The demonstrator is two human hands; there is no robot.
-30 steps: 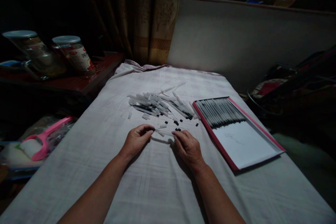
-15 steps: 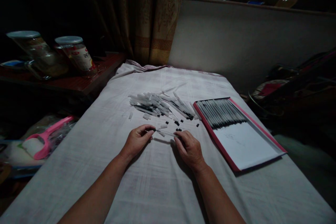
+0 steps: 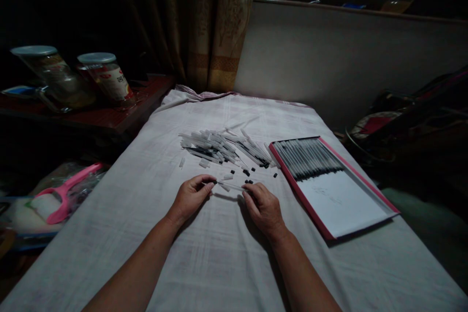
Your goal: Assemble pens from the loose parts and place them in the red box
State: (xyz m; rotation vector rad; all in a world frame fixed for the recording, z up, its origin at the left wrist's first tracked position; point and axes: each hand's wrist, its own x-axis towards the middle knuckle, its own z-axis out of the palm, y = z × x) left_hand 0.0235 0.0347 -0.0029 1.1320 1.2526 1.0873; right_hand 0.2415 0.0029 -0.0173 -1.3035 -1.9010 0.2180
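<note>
I held one pen [image 3: 231,185] just above the cloth [image 3: 197,263], the fingers of my left hand [image 3: 190,199] pinched together on its dark end and those of my right hand [image 3: 265,207] pinched on the other. Ahead lay one heap [image 3: 208,144] of tubes too tangled to count, at least five black bits [image 3: 246,172] nearer me and, to the right, one red-edged tray [image 3: 311,204] with one row [image 3: 309,158] of pens. The cloth was pale and checked; in the dim room, two lidded jars [image 3: 109,80] stood on a side table [image 3: 120,117] at left, and one curtain [image 3: 223,24] hung beside the grey wall [image 3: 292,48].
</note>
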